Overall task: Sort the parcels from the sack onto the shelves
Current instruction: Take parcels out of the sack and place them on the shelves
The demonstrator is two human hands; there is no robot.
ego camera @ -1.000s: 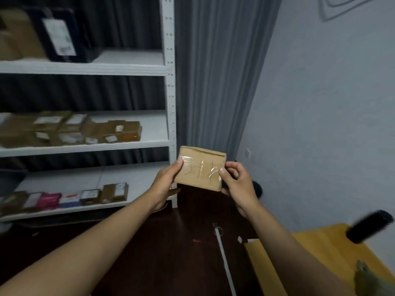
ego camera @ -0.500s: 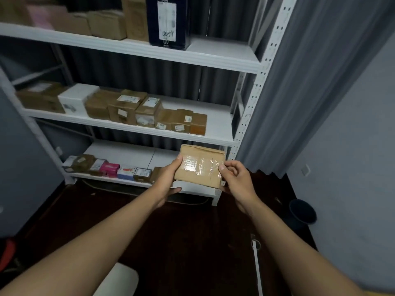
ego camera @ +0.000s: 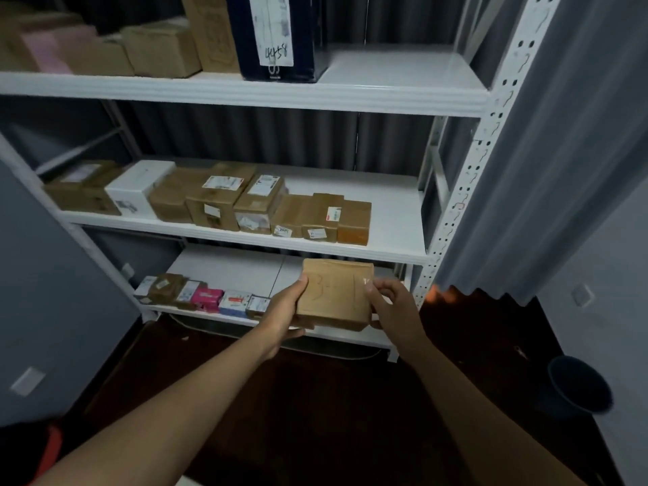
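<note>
Left hand [ego camera: 285, 312]: my fingers curl round the flat brown taped cardboard parcel [ego camera: 333, 296].
Right hand [ego camera: 392, 306]: pinches its right edge.

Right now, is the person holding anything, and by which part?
Yes, a brown parcel. The left hand grips its left edge, thumb on top; the right hand pinches its right edge.

Both forearms bare, no sleeves or rings
</note>
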